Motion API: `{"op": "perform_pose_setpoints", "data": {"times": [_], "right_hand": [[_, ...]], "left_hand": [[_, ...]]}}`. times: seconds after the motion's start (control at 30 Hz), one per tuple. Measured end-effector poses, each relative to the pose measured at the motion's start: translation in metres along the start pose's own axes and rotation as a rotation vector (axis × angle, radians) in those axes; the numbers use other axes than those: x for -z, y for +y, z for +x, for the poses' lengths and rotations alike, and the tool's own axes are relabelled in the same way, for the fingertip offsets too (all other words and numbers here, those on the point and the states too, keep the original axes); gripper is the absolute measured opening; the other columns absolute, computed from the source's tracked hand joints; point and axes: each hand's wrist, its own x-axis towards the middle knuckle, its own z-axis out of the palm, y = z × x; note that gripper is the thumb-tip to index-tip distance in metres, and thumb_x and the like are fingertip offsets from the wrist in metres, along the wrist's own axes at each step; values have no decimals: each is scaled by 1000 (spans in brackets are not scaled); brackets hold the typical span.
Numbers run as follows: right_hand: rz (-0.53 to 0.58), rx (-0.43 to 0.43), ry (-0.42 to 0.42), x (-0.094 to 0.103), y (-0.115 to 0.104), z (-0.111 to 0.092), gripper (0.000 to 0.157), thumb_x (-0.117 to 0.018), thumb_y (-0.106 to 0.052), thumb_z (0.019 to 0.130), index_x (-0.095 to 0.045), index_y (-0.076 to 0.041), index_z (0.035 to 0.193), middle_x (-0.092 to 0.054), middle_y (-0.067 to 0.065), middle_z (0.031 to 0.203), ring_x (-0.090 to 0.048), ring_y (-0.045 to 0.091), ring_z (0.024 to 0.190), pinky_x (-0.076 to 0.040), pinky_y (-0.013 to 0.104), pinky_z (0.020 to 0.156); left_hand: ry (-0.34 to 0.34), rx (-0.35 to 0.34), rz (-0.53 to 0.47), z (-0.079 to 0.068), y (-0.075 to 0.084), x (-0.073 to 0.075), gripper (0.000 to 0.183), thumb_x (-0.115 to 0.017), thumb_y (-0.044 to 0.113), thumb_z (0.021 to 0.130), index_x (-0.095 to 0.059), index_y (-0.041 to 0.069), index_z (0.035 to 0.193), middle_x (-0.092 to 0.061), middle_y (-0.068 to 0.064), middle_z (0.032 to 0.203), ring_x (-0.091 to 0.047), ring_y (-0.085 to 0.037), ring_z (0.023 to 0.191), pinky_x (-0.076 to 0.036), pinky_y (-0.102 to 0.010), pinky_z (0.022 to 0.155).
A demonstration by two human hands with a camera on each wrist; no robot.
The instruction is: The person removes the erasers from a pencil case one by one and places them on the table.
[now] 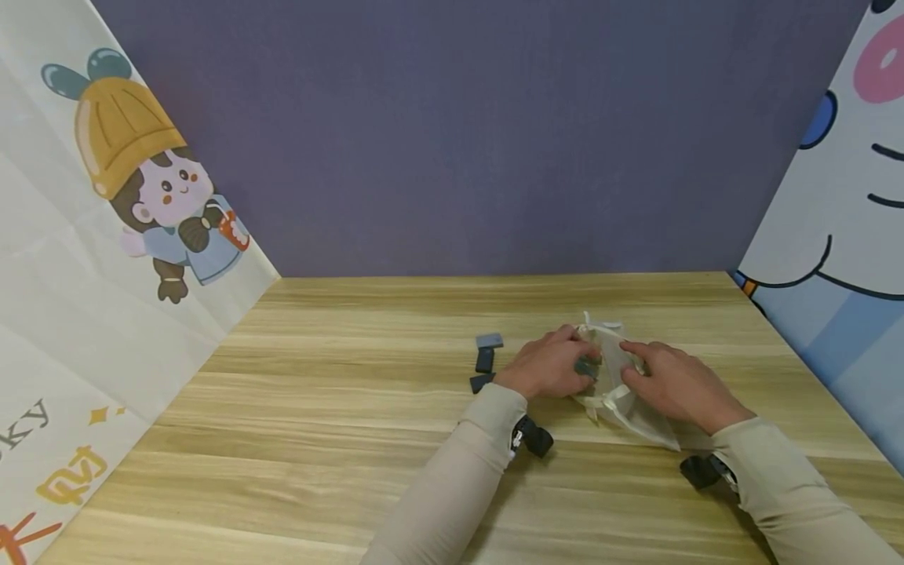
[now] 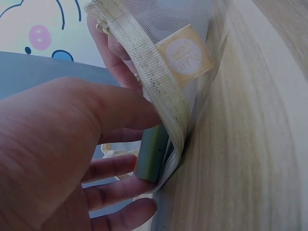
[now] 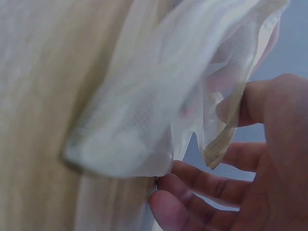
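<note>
A whitish mesh bag point(image 1: 646, 420) with a cream woven edge lies on the wooden table, its mouth facing left. My left hand point(image 1: 554, 365) is at this mouth and holds a small dark green block point(image 2: 153, 151) between thumb and fingers. The bag's woven edge partly hides the block in the left wrist view. On the bag's other side, my right hand point(image 1: 674, 384) pinches the woven edge between thumb and index finger. Its other fingers point(image 3: 197, 180) lie beside the mesh. A square beige label point(image 2: 184, 55) shows by the woven edge.
Left of the left hand lie a grey block point(image 1: 490, 340), a dark block point(image 1: 484, 360) and another dark block point(image 1: 482, 382) partly behind the wrist. A dark panel point(image 1: 452, 141) stands behind the table point(image 1: 318, 439), with printed sheets on both sides.
</note>
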Motion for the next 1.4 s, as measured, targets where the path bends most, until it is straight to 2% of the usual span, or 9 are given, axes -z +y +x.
{"op": "perform_pose_setpoints", "data": {"times": [0.23, 0.43, 0.67, 0.97, 1.2, 1.4], "right_hand": [[2, 3, 2, 0, 0, 0, 54, -51, -33, 103, -50, 2, 144, -61, 26, 122, -56, 20, 77, -45, 43, 66], [5, 2, 7, 0, -1, 0, 53, -51, -33, 103, -51, 1, 144, -63, 21, 117, -53, 18, 72, -43, 41, 65], [9, 3, 3, 0, -1, 0, 53, -50, -31, 103, -50, 2, 144, -63, 22, 117, -51, 17, 70, -41, 40, 63], [-6, -1, 3, 0, 0, 0, 53, -50, -30, 102, -50, 1, 145, -58, 29, 128, -60, 25, 85, -46, 45, 69], [-6, -5, 8, 0, -1, 0, 53, -50, -30, 102, -50, 1, 145, -59, 29, 127, -60, 26, 86, -46, 46, 69], [-13, -4, 13, 1, -1, 1, 53, -50, -29, 101, -51, 1, 144, -60, 28, 126, -57, 24, 81, -45, 44, 68]], "left_hand": [[18, -37, -36, -1, -3, 2, 39, -63, 43, 97, -60, 38, 136, -47, 15, 137, -50, -4, 118, -47, -27, 87], [22, -42, -73, -4, -4, 3, 37, -61, 42, 99, -62, 37, 136, -49, 16, 135, -51, -2, 118, -47, -28, 89], [27, -44, -94, -6, -4, 6, 31, -60, 41, 100, -65, 36, 130, -52, 17, 127, -53, 1, 105, -46, -24, 82], [47, -43, -94, -7, -6, 8, 25, -59, 41, 100, -69, 36, 123, -54, 17, 126, -53, -2, 114, -46, -25, 90], [58, -32, -74, -7, -6, 8, 25, -59, 43, 100, -68, 34, 122, -54, 15, 122, -53, -2, 103, -45, -23, 82], [58, -37, -101, -9, -6, 9, 25, -60, 42, 100, -69, 32, 121, -53, 14, 116, -51, -1, 94, -44, -21, 75]]}}
